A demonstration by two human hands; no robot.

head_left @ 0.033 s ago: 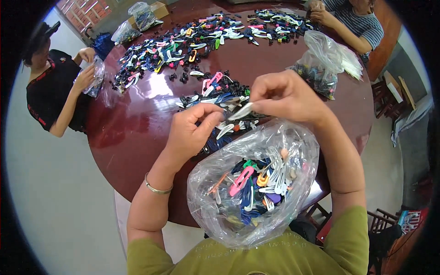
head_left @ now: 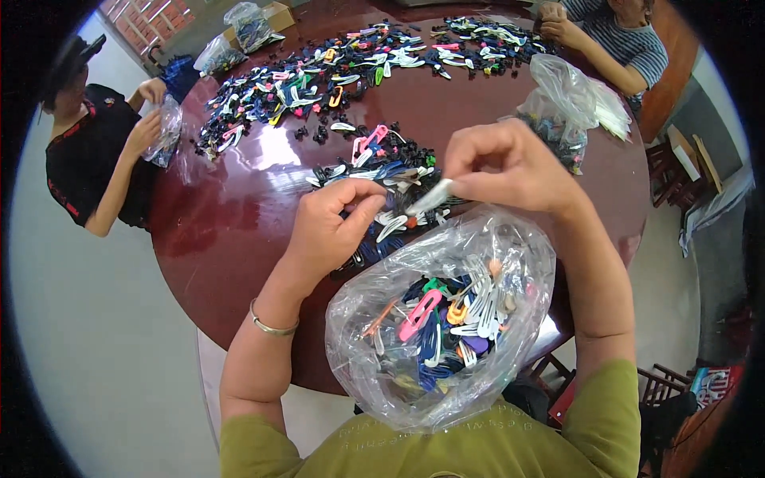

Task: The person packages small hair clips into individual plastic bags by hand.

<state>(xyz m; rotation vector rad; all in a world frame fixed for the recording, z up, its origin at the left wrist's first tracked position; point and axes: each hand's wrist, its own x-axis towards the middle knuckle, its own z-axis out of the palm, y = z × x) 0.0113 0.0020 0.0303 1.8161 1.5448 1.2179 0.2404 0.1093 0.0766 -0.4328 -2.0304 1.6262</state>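
Note:
My right hand [head_left: 514, 167] pinches one end of a white snap hair clip [head_left: 430, 197], which slants down toward my left hand and looks slightly blurred. My left hand [head_left: 339, 221] is closed in a pinch just left of it. Whatever lies between its fingertips is too small and dark to make out. Below and behind both hands lies a pile of hair clips [head_left: 368, 163], white, navy and pink, mixed with small black claw clips. In front of me sits a clear plastic bag [head_left: 358, 291], its mouth wide, holding snap clips, including a pink clip [head_left: 420, 315].
The round dark red table [head_left: 215, 263] bears a long heap of hair clips [head_left: 299, 84] at the back. A filled clear bag [head_left: 554, 119] stands at the right. One person [head_left: 96, 151] at left handles a small bag; another [head_left: 613, 48] sits at the far right.
My right hand has shifted slightly right with the white clip, widening the gap to my left hand. The left hand has barely moved.

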